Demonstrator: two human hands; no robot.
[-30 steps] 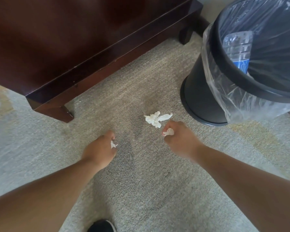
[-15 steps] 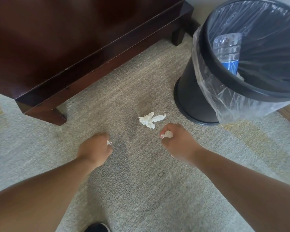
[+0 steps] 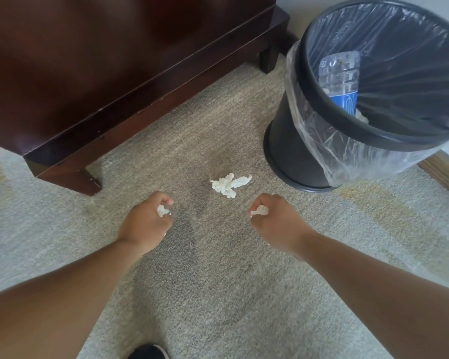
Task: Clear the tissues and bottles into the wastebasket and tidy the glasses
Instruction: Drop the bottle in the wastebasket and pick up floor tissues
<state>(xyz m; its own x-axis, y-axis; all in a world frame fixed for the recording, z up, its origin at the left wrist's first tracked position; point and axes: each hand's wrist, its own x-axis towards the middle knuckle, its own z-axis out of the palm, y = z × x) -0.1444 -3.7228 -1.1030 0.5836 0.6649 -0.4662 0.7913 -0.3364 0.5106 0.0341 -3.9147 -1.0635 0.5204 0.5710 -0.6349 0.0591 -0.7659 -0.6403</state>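
Observation:
A crumpled white tissue (image 3: 229, 185) lies on the carpet between and just beyond my two hands. My left hand (image 3: 147, 223) grips a small wad of tissue (image 3: 162, 210) in its curled fingers. My right hand (image 3: 276, 221) grips another tissue wad (image 3: 260, 210), a short way below and right of the loose tissue. The black wastebasket (image 3: 290, 149) with a clear liner stands at the upper right. Inside it a clear plastic bottle (image 3: 338, 76) with a blue label leans against the wall, and a bit of tissue shows beneath it.
A dark wooden cabinet (image 3: 109, 73) on short legs fills the upper left, its front leg (image 3: 70, 177) close to my left hand. Beige carpet (image 3: 218, 281) covers the floor. A wooden baseboard (image 3: 443, 174) runs at the right edge. A dark shoe tip (image 3: 148, 353) shows at the bottom.
Both hands stay closed around their tissue wads. My left hand's tissue shows more than half a second ago. The view has shifted slightly; the loose tissue has not moved.

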